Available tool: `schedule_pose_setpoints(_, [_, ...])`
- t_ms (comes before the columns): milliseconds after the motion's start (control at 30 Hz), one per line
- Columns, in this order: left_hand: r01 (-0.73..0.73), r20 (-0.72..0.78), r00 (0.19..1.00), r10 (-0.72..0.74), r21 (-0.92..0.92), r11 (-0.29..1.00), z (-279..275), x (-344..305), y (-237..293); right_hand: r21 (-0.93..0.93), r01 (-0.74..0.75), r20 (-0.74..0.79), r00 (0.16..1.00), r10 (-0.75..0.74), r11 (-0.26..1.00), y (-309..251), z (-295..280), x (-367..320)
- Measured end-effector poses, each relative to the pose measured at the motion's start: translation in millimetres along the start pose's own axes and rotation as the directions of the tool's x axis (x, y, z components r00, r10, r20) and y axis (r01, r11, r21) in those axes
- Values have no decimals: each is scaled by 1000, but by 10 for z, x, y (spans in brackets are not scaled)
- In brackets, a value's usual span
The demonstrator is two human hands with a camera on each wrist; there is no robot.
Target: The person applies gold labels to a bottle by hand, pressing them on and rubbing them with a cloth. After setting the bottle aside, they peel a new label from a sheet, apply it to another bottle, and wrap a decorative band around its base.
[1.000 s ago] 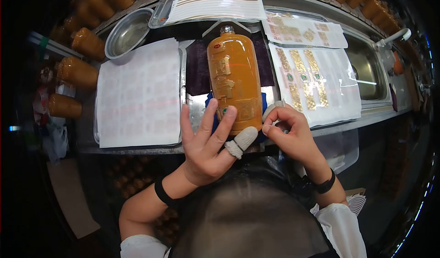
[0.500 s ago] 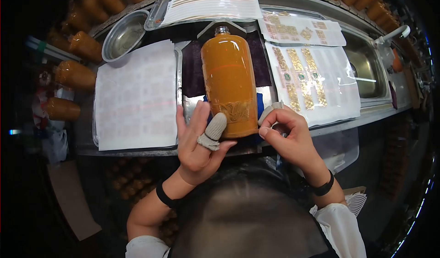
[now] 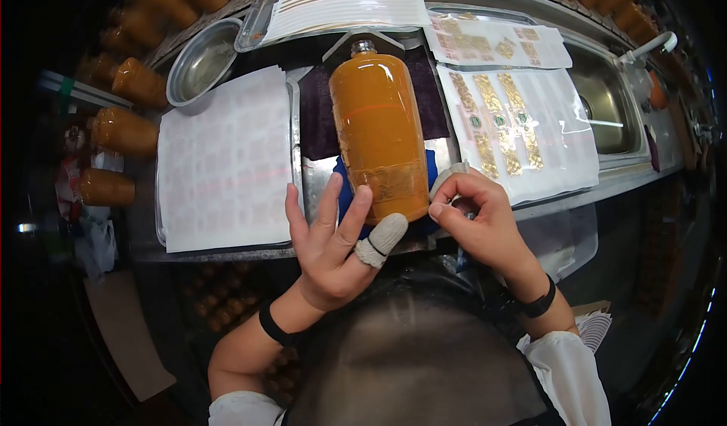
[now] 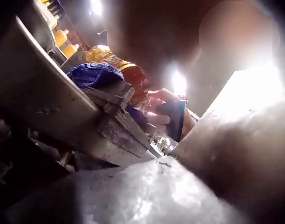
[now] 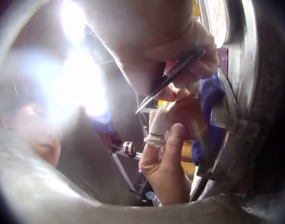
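Seen from above, a person works at a metal surface (image 3: 583, 191). An orange bottle (image 3: 379, 134) lies on its side in the middle of it, with the neck pointing away from the person and the base towards them. The upper part of the bottle rests on a purple cloth (image 3: 318, 115), and a blue cloth (image 3: 344, 191) lies under the base.

The left hand (image 3: 333, 252) is at the near left of the bottle. Its fingers are straight and spread, and the fingertips touch the base, so its grip is open. A pale finger cot (image 3: 381, 238) covers the thumb, which lies just below the bottle's bottom edge.

The right hand (image 3: 485, 225) sits just beside the bottle's near right corner with its fingers curled in. The right wrist view shows its grip closed on thin dark tweezers (image 5: 173, 77), pinched between the fingertips. The tips point towards the left hand's covered thumb.

A sheet of gold labels (image 3: 503, 127) lies to the right of the bottle, and beyond it is a sink (image 3: 606, 108). A white sheet (image 3: 227, 161) lies on a tray to the left. A metal bowl (image 3: 203, 59) sits behind that sheet, and more orange bottles (image 3: 121, 131) are lined up along the left edge.
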State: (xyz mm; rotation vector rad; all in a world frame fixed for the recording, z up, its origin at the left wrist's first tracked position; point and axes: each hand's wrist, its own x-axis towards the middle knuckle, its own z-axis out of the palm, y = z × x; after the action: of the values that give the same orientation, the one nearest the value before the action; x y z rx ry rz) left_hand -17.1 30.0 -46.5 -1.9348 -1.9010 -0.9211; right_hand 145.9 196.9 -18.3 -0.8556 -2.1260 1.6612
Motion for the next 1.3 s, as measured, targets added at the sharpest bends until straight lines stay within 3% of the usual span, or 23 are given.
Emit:
schedule_pose_setpoints(133, [-66,9,998,66,64,996,-5,211,67,2,-2,-5,1000,2,1000,-3,5,-3])
schedule_pose_setpoints(233, [2,-3,1000,-2,53,999,51,375,130,20,2,-3,1000,-2,1000,48,18,8])
schedule_pose_setpoints(433, [156,-63,984,-170,-185,970,127,167,20,-19,-23,34,999,24,1000,-14,-22,-31])
schedule_pose_setpoints(467, [169,-71,979,-189,-220,961,118,125,-8,56,-23,7,1000,23,998,-3,6,-27])
schedule_pose_setpoints(567, [171,-22,984,-179,-204,964,17,-89,-76,110,-92,33,996,89,990,-65,-31,-34])
schedule_pose_setpoints(700, [103,18,995,-101,-130,986,-9,-183,-83,69,-37,18,999,36,997,20,-24,-11])
schedule_pose_setpoints(1067, [-57,-1,998,57,59,997,24,256,78,22,-24,21,999,24,999,56,-4,19])
schedule_pose_setpoints(1167, [8,-23,1000,-6,53,999,99,372,126,103,-72,8,997,72,992,47,11,26])
schedule_pose_setpoints(1300, [149,-65,985,-161,-166,975,143,229,31,50,-30,-6,1000,30,998,-29,19,-34])
